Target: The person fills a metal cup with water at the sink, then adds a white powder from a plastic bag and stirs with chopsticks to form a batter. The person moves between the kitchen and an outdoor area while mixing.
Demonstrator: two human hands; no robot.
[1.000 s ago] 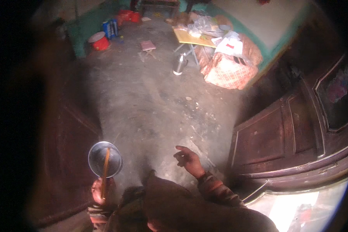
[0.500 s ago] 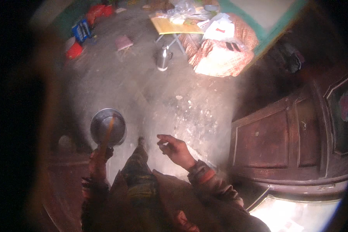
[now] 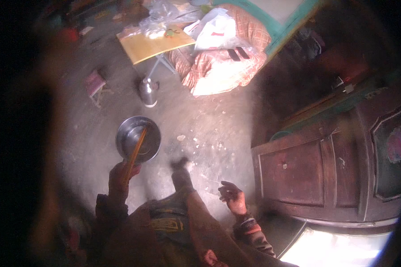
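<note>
This looks like a room in a home, with a panelled wooden door (image 3: 294, 171). A folding table (image 3: 142, 51) stands beside checked cloth (image 3: 223, 73); a silvery flask (image 3: 148, 91) and small pink-topped stool (image 3: 95, 83) stand on the floor (image 3: 205, 118).

Left hand (image 3: 119, 179): shadowed, some fingers hidden beneath the bowl (image 3: 128, 137).
Wooden sticks (image 3: 137, 151): lower ends blurred against that hand.
Right hand (image 3: 233, 199): fingertips too dark to separate.
Foot (image 3: 181, 171): blurred.
Stool (image 3: 95, 84): smeared, legs indistinct.
Counter (image 3: 151, 50): far side hidden under plastic bags (image 3: 158, 20), contents unclear.
Red thing (image 3: 68, 35), upper left: too blurred to tell.
</note>
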